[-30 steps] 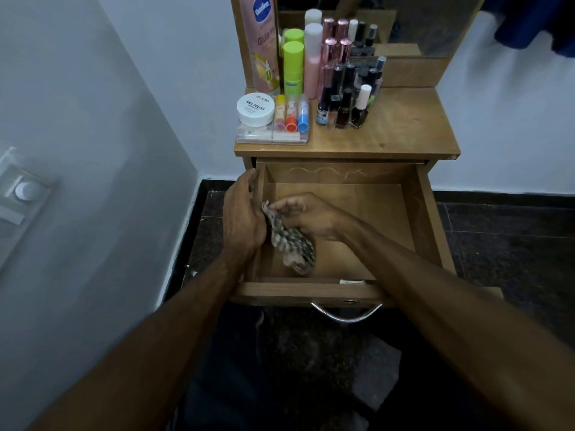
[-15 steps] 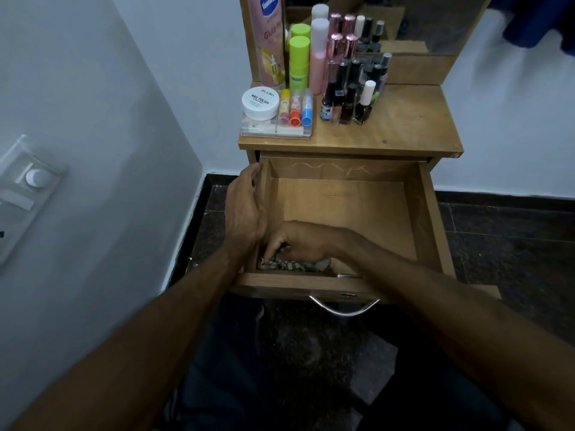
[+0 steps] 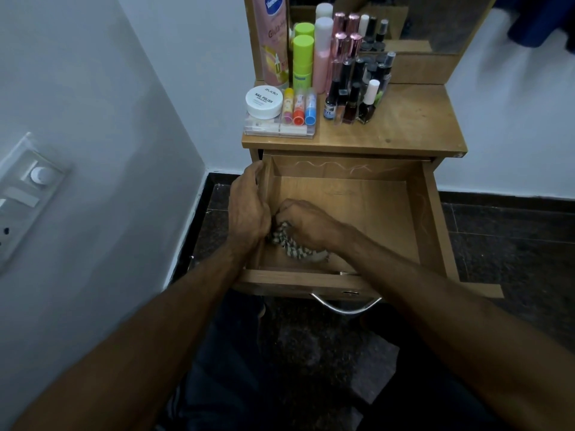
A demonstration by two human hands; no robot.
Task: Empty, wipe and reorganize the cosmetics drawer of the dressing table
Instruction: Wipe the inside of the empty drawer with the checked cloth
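Note:
The wooden drawer [image 3: 431, 219] of the dressing table is pulled out and holds nothing but a cloth. My right hand [image 3: 306, 223] is inside it near the left wall, shut on a crumpled checked cloth [image 3: 292, 245] that rests on the drawer floor. My left hand [image 3: 249, 206] grips the drawer's left wall. On the table top [image 3: 410, 126] stand the cosmetics: a tall pink lotion bottle [image 3: 273, 42], green bottles [image 3: 302, 62], a white nail polish remover tub [image 3: 264, 101], three lip balms [image 3: 299, 107] and several nail polish bottles [image 3: 357, 101].
A mirror [image 3: 435, 20] rises behind the table top. A white wall with a switch panel [image 3: 21, 194] is close on the left. The floor [image 3: 513, 244] is dark stone. A metal handle [image 3: 345, 306] hangs from the drawer front.
My right hand pushed the cloth down to the front left corner, then drew it back a little along the left wall. My left hand stayed on the drawer wall.

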